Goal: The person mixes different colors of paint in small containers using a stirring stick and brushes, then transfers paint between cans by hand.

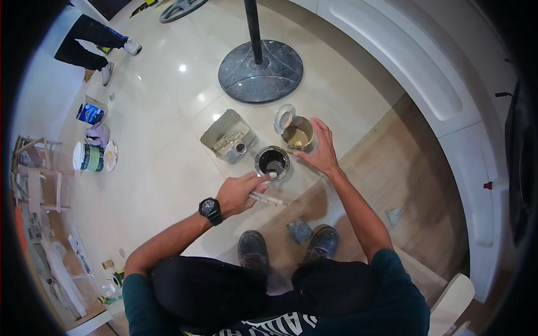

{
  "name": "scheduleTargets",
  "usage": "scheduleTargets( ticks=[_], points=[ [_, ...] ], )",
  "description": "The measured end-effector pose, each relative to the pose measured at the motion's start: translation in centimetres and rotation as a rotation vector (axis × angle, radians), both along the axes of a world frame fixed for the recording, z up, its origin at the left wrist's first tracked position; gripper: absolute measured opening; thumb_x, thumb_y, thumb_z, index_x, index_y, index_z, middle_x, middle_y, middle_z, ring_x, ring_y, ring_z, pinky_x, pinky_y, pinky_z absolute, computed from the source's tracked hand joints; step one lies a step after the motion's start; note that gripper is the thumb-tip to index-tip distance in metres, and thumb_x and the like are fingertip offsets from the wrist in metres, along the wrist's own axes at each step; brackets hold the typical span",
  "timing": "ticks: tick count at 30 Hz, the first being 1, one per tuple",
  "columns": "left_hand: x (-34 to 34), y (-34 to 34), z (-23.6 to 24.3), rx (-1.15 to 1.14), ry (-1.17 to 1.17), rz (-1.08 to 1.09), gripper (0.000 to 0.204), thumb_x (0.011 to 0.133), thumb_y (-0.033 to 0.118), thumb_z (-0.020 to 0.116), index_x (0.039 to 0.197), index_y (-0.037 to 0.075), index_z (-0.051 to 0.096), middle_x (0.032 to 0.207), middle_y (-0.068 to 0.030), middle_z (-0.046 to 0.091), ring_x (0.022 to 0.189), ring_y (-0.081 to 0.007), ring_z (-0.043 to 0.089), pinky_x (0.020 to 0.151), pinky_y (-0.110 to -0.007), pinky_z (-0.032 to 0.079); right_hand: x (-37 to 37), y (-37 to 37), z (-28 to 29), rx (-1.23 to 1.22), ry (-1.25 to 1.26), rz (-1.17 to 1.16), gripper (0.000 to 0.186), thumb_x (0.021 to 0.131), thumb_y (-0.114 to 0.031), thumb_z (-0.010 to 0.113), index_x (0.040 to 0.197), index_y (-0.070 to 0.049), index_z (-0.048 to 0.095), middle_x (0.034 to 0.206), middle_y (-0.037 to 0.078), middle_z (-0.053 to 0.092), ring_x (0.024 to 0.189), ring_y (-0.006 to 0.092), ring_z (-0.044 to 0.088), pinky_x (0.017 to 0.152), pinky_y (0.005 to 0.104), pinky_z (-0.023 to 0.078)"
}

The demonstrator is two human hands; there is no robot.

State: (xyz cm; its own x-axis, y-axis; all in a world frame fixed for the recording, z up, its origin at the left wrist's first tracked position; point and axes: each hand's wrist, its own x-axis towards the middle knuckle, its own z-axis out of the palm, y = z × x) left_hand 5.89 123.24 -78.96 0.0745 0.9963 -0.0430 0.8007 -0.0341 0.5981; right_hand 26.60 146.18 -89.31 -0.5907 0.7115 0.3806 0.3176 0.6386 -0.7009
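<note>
In my left hand (241,193), below a round tin of dark liquid (273,175), is a thin pale stick (269,199), blurred so that its kind is unclear. A small whitish lump shows at the tin's near rim, by my fingertips. My right hand (322,147) grips the right side of an opened tin can (292,147), thumb at its near side and fingers along its far side. The can's jagged lid (284,117) is bent up, and murky tan liquid sits inside. Left of both stands a cut-down square container (216,134) with greyish residue and a small metal cylinder.
Beyond the cans stands a heavy round pedestal base (260,73) with a black pole. Paint tins (89,112) and a white-and-green bucket (87,157) line the left. A person (92,36) stands far left. A grey scrap (300,229) lies between my shoes; a white panel (420,56) curves along the right.
</note>
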Motion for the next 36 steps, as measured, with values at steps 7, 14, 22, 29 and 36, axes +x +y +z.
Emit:
scheduleTargets(
  ticks=[7,14,22,29,36],
  points=[
    [1.1,5.2,1.3,0.035,-0.023,0.056,0.047,0.093,0.012,0.064,0.140,0.012,0.056,0.120,-0.0162,0.067,0.098,-0.0384,0.069,0.080,-0.046,0.057,-1.4,0.6,2.3,-0.029,0.035,0.215,0.022,0.087,-0.015,0.080,0.107,-0.007,0.075,0.107,0.005,0.070,0.100,0.0192,0.061,0.083,0.0372,0.051],
    [-0.3,6.7,1.2,-0.115,0.067,-0.005,0.052,0.088,0.006,0.063,0.139,0.014,0.055,0.130,-0.0138,0.063,0.101,-0.0353,0.069,0.082,-0.046,0.058,-0.9,4.4,4.0,-0.569,0.251,0.048,0.023,0.108,-0.020,0.056,0.124,-0.004,0.056,0.107,0.010,0.075,0.083,0.0117,0.067,0.074,0.0266,0.053],
    [1.4,8.1,-0.8,0.043,-0.116,0.183,0.055,0.087,-0.003,0.061,0.139,0.011,0.050,0.147,-0.0208,0.046,0.100,-0.0368,0.071,0.085,-0.049,0.059,2.4,7.1,3.5,-0.819,0.416,-0.034,0.030,0.103,-0.017,0.065,0.128,-0.006,0.052,0.113,0.017,0.073,0.087,0.0141,0.069,0.082,0.0283,0.059],
    [2.2,13.4,-3.0,0.311,-0.289,0.563,0.054,0.095,0.006,0.063,0.145,0.005,0.041,0.132,-0.0256,0.050,0.119,-0.0428,0.057,0.099,-0.046,0.048,3.4,7.6,2.5,-0.874,0.398,-0.093,0.033,0.098,-0.009,0.071,0.126,-0.004,0.054,0.113,0.017,0.074,0.087,0.0143,0.069,0.082,0.0292,0.061],
    [1.9,16.0,-5.7,0.227,-0.154,0.653,0.046,0.097,0.012,0.063,0.142,0.007,0.050,0.114,-0.0217,0.063,0.105,-0.0417,0.063,0.089,-0.050,0.051,3.9,8.0,2.9,-0.753,0.234,-0.145,0.028,0.097,-0.009,0.072,0.118,-0.003,0.053,0.109,0.016,0.075,0.090,0.0157,0.073,0.076,0.0276,0.061]
  ],
)
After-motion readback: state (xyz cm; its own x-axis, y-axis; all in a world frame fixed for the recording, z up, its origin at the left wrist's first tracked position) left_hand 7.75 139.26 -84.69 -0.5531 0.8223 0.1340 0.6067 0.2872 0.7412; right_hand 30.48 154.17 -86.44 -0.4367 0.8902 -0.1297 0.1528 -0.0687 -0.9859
